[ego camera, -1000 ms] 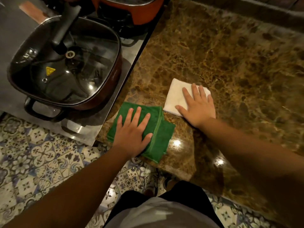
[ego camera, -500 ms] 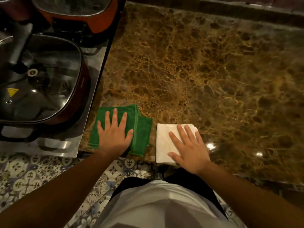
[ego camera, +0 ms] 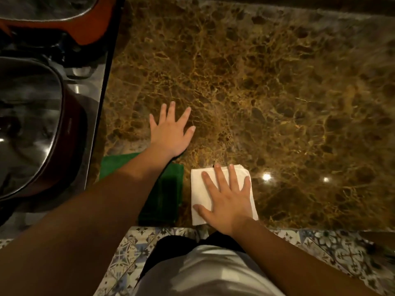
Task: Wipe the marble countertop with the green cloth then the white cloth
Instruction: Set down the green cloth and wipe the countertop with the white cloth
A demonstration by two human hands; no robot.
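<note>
Marble surface (ego camera: 267,86): our left hand (ego camera: 170,131) lies flat, bare. Our right hand (ego camera: 226,199) flattens the white cloth (ego camera: 198,189); the soft green cloth (ego camera: 171,189) should bunch easily.

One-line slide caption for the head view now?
Left hand flat on marble countertop beyond green cloth; right hand presses white cloth.

left hand (ego camera: 171,130): flat, fingers spread, forearm reaching forward | right hand (ego camera: 227,198): flat, palm down, fingers straight, slightly spread
</note>
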